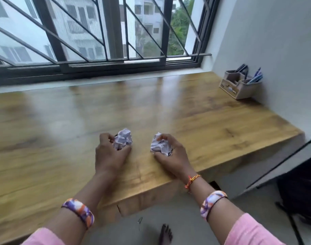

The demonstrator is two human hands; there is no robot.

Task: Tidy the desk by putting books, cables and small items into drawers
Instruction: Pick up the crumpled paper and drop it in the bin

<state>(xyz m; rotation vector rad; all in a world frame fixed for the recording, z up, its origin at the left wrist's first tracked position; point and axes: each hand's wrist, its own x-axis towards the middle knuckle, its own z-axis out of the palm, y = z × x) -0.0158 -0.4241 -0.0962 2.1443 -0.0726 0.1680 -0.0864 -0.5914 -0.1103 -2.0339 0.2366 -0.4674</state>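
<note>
Head view: two crumpled paper balls sit on the desk (213, 124) near its front edge, close together but apart. The left ball (122, 138) is held by the left hand (110, 152), fingers curled behind it and thumb pressing its near side. The right ball (160, 145) is gripped likewise by the right hand (172, 154). A pen holder (239, 84) stands at the far right corner by the wall.

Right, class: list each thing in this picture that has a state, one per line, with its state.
Left hand: grips left paper ball.
Right hand: grips right paper ball.
Paper balls: crumpled, on desk.
Pen holder: upright, holds pens.
Window: looks shut.
</note>
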